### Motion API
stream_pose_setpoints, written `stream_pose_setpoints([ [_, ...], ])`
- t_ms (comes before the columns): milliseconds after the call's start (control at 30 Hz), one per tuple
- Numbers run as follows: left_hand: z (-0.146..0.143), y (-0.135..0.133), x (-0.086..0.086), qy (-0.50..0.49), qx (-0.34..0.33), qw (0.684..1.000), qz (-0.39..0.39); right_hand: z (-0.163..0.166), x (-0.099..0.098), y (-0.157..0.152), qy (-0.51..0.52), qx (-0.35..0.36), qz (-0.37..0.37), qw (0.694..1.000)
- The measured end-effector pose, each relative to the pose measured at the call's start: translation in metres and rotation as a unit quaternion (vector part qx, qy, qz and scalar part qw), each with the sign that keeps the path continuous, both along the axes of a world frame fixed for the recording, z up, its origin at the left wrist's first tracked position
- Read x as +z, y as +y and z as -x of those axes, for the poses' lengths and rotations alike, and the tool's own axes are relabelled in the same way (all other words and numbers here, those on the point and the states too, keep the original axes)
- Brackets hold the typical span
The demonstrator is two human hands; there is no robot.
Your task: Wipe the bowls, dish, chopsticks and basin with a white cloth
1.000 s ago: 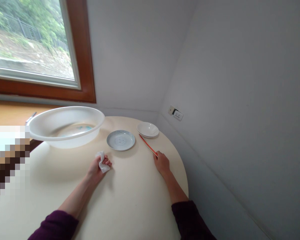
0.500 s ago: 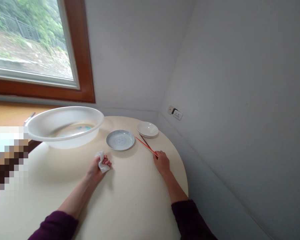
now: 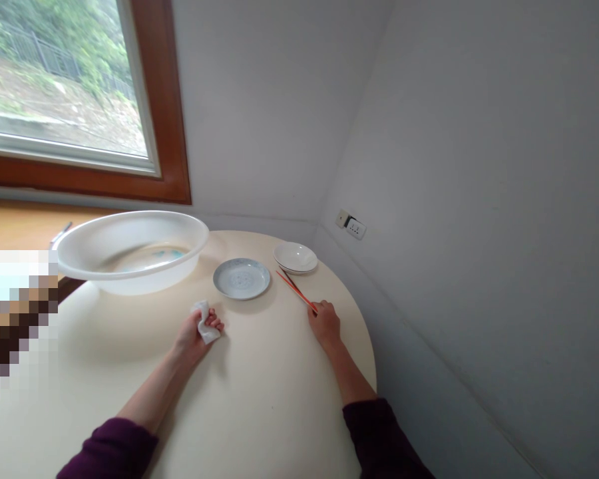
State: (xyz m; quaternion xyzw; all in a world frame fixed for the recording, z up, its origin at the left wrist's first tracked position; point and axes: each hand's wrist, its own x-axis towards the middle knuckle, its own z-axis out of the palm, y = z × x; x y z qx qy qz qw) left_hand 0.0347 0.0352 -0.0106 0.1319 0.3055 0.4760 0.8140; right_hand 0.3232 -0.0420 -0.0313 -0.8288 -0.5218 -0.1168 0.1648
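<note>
My left hand [image 3: 199, 331] is closed around a crumpled white tissue [image 3: 208, 330], whose ends stick out above and below the fingers. Chopsticks [image 3: 295, 290], one orange-red and one dark brown, extend from my right hand [image 3: 325, 323], which is closed on their near ends. Their tips point away from me, at the gap between a pale grey-blue plate [image 3: 241, 279] and a white dish [image 3: 295, 257]. The plate lies beyond and between my hands. The white dish sits farther back, and a second rim seems to show under it.
On the left of the round cream table [image 3: 259, 399] stands a large translucent plastic basin [image 3: 147, 285] with something bluish inside. A wooden sill [image 3: 24, 219] runs under the window. Walls meet behind the table, with a socket [image 3: 355, 229] on the right one.
The chopsticks have come closer together, their tips now nearly side by side. My left hand keeps the tissue in about the same place. The whole view has shifted very slightly.
</note>
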Motion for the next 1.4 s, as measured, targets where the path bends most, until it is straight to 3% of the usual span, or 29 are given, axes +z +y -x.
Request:
stream_pose_setpoints([
  [1133, -0.001, -0.001, 0.003, 0.015, 0.004, 1.0, -0.01, 0.001, 0.0, -0.003, 0.021, 0.015, -0.025, 0.999],
  [1400, -0.003, -0.001, 0.0, 0.089, 0.027, 0.996, 0.001, 0.012, 0.002, -0.001, -0.005, 0.073, -0.121, 0.99],
])
